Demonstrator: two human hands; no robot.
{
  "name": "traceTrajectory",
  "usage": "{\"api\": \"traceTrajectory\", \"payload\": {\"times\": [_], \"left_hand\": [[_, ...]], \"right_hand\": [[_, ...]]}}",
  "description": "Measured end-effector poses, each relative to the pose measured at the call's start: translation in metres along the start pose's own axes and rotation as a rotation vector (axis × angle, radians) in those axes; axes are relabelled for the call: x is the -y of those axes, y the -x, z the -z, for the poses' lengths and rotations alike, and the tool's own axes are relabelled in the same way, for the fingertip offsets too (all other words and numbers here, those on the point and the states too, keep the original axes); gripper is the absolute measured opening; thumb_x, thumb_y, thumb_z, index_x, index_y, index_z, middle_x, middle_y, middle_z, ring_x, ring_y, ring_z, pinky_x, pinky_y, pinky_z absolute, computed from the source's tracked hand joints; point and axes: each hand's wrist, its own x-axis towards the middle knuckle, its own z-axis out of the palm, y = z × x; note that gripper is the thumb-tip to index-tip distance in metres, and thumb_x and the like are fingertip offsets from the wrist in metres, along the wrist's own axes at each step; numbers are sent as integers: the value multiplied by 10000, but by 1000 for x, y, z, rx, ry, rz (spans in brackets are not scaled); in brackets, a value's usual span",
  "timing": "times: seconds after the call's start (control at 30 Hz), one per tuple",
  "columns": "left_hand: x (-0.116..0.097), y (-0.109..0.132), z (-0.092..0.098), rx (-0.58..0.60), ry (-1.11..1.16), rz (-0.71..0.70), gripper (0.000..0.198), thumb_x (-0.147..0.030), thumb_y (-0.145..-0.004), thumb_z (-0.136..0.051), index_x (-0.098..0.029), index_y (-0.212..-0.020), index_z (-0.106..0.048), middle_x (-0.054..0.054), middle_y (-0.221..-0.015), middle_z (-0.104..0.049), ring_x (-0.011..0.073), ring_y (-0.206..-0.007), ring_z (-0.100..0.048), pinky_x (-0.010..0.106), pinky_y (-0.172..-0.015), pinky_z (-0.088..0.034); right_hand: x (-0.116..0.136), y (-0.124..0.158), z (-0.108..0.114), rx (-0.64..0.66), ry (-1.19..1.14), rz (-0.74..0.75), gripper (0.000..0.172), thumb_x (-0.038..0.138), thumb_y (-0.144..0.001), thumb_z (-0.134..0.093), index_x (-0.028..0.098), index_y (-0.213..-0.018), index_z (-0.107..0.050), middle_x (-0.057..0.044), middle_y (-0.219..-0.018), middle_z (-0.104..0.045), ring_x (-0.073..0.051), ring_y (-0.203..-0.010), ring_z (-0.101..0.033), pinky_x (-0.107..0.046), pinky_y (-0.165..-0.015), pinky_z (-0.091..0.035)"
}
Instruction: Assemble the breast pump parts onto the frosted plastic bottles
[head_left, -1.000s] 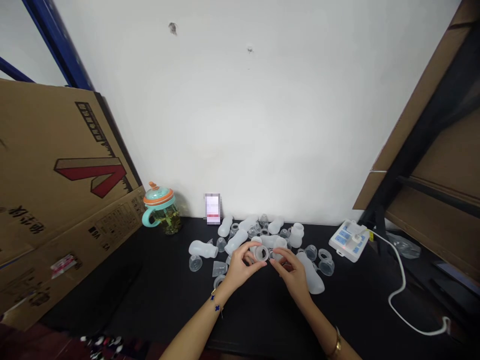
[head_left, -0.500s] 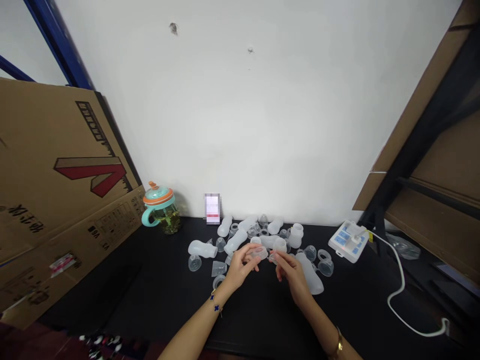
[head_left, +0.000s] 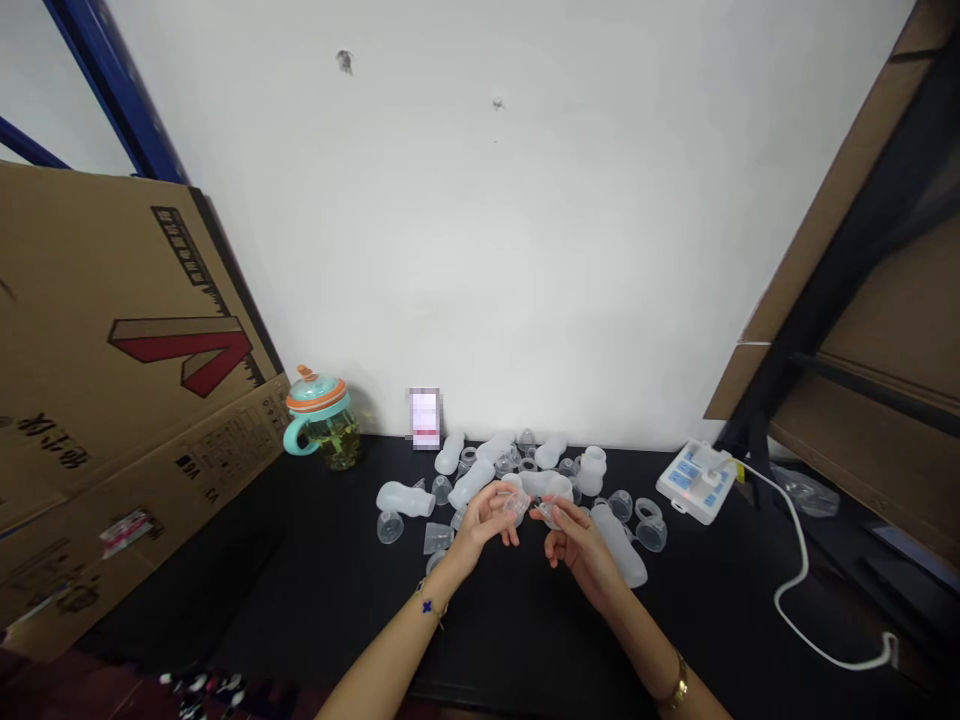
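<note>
The left hand (head_left: 484,518) grips a clear, round plastic piece (head_left: 516,507). Just beside it, the right hand (head_left: 581,545) pinches a small transparent part (head_left: 547,514) above a black table (head_left: 510,630).

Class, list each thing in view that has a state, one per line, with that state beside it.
Left hand: closed on a clear plastic piece
Right hand: pinching a small clear part, shape unclear
Leftmost frosted bottle: lying on its side
Frosted bottle beside the right hand: lying down
Pitcher: upright, lid on, leaves inside
Small screen: lit
Power strip: plugged into
White cable: loosely curved
</note>
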Motion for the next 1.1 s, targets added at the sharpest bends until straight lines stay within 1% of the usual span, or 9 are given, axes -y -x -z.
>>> {"api": "traceTrajectory", "payload": {"times": [0.13, 0.27, 0.43, 0.53, 0.6, 0.67, 0.8, 0.9, 1.1], "left_hand": [[-3, 1, -2, -18, -42, 13, 457, -368, -743, -813, -190, -1081, -563, 63, -1029, -696, 102, -552, -639, 199, -491, -458], [-4, 3, -5, -44, -121, -10, 486, -343, -715, -844, -189, -1086, -570, 70, -1119, -672, 73, -558, -614, 196, -524, -470], [-6, 6, -8, -86, -281, -82, 480, -369, -744, -817, -175, -1115, -582, 62, -1057, -683, 76, -565, -574, 206, -537, -445], [-6, 9, -10, -112, -414, -147, 458, -368, -771, -790, -169, -1138, -600, 9, -837, -670, 96, -571, -542, 221, -569, -447], [-7, 11, -12, -117, -481, -169, 448, -356, -784, -775, -168, -1155, -606, -33, -675, -606, 113, -564, -533, 230, -581, -450], [-8, 12, -13, -119, -527, -182, 443, -342, -790, -765, -168, -1167, -610, -50, -616, -570, 119, -554, -528, 234, -581, -452], [-9, 12, -15, -118, -613, -213, 432, -358, -794, -754, -177, -1168, -635, -29, -653, -607, 115, -537, -523, 236, -566, -457], [-8, 12, -17, -112, -666, -231, 423, -362, -795, -751, -181, -1164, -653, -9, -698, -641, 116, -535, -532, 241, -568, -469], [-8, 11, -18, -117, -719, -233, 416, -359, -801, -737, -181, -1169, -662, 12, -763, -670, 108, -532, -531, 239, -577, -480]], "right_hand": [[1, 0, -1, -36, 35, 36, 375, 410, -714, -849, 208, -1010, -740, -63, -944, -715, -128, -577, -600, -256, -485, -470], [0, -1, 2, -57, 27, 27, 384, 366, -666, -888, 198, -986, -759, -62, -936, -713, -222, -813, -689, -320, -663, -556], [0, 0, 1, -47, 34, 16, 384, 320, -614, -926, 204, -949, -780, -64, -1013, -732, -267, -986, -694, -403, -899, -550], [-1, 1, -1, -38, 49, 11, 419, 341, -613, -922, 208, -986, -786, -79, -1104, -736, -291, -1025, -687, -453, -953, -533], [-2, 0, -1, -16, 86, 7, 448, 358, -620, -914, 214, -1023, -783, -86, -1157, -732, -304, -1065, -675, -461, -960, -530], [-4, -1, -1, 8, 148, 2, 503, 353, -609, -917, 228, -1073, -770, -84, -1150, -741, -303, -1058, -679, -451, -934, -539], [-10, -3, 2, 31, 255, 19, 550, 337, -634, -898, 236, -1150, -738, -74, -1046, -771, -289, -951, -702, -420, -826, -553], [-11, -3, 3, 24, 270, 2, 522, 335, -667, -877, 235, -1158, -733, -77, -1065, -766, -282, -953, -697, -379, -761, -555], [-6, 0, -1, 17, 144, -40, 555, 322, -635, -896, 209, -1154, -732, -99, -1173, -727, -308, -1105, -662, -410, -856, -571]]}}
